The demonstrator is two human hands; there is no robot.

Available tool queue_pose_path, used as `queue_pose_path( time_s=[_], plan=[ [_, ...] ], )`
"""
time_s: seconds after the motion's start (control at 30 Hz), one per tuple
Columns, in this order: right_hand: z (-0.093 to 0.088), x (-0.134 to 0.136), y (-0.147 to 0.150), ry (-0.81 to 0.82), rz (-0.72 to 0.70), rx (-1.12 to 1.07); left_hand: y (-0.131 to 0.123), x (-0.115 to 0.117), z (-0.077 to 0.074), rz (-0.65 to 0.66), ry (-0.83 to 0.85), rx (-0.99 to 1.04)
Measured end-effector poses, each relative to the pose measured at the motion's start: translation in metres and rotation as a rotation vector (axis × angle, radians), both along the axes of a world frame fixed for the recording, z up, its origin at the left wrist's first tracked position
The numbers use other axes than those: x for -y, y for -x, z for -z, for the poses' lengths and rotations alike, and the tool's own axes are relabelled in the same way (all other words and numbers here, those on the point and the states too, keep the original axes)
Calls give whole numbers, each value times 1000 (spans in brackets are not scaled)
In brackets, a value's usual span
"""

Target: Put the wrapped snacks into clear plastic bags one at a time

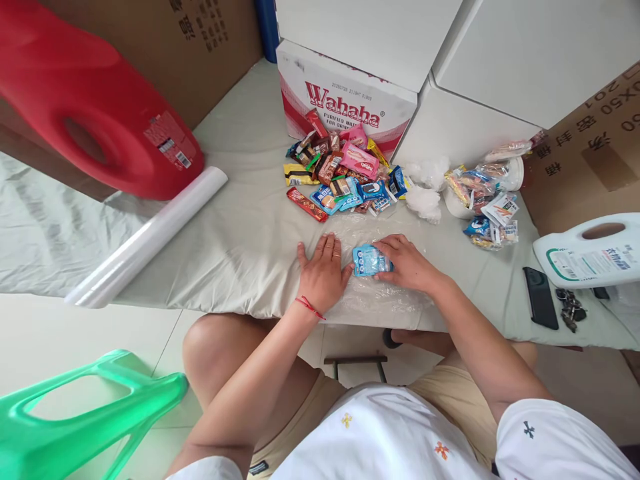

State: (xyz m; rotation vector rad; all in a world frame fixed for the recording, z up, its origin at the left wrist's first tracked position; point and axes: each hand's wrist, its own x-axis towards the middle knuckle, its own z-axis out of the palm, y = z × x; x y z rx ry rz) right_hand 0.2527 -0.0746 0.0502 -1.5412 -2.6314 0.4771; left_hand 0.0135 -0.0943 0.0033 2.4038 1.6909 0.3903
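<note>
Head camera looks down over the seated person's white shirt and bare knees, which cut off the near edge of the cloth-covered table (240, 240). A green plastic stool (75, 413) sits near left, only partly in view.

On the table's near edge lies a clear plastic sheet (380, 300), so thin that its outline is hard to trace. The left hand (324, 270) lies flat on its left part, fingers stretched out and close together, holding nothing. Just to the right, the right hand (406, 263) closes thumb and forefinger on the right end of a blue packet (369, 260) resting on the sheet. The hand covers that end, and the print is too small to read.

Right of the hands are a black phone (540, 297), some keys (569, 310) and a white jug (590, 257) cut off by the frame. To the left lies a roll of clear film (145, 240), and beyond it a red jug (85, 100), blurred and cropped.

Farther back, a pile of snack packets (345, 173) overlap so much that they can't be counted. Right of it are crumpled plastic (425, 200) and a white bowl (515, 175), mostly hidden under more packets. Behind stands a Wahaha box (345, 100), its lower lettering hidden by the pile.
</note>
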Motion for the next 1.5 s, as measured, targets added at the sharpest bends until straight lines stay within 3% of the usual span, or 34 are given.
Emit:
queue_pose_path(
  time_s=[0.3,0.57,0.77,0.93,1.1,1.2,1.3,1.5],
  plan=[
    [5,9,-23,-90,96,-217,-1,-1,0,-7,3,19],
    [14,9,-11,-120,57,-152,0,0,-1,-15,6,46],
    [4,-38,-24,-265,180,-127,-1,-1,-2,-43,3,67],
    [15,-87,-11,-153,113,-3,-1,-2,-2,-59,4,68],
    [12,-104,2,-12,170,-85,0,-1,-1,-54,4,65],
    [1,-99,3,55,156,-217,0,-1,0,-62,-1,69],
    [-11,-82,7,-31,73,-296,1,-1,1,-70,-8,78],
    [-23,-32,18,-117,-67,-230,1,-1,0,-82,-15,94]
  ],
)
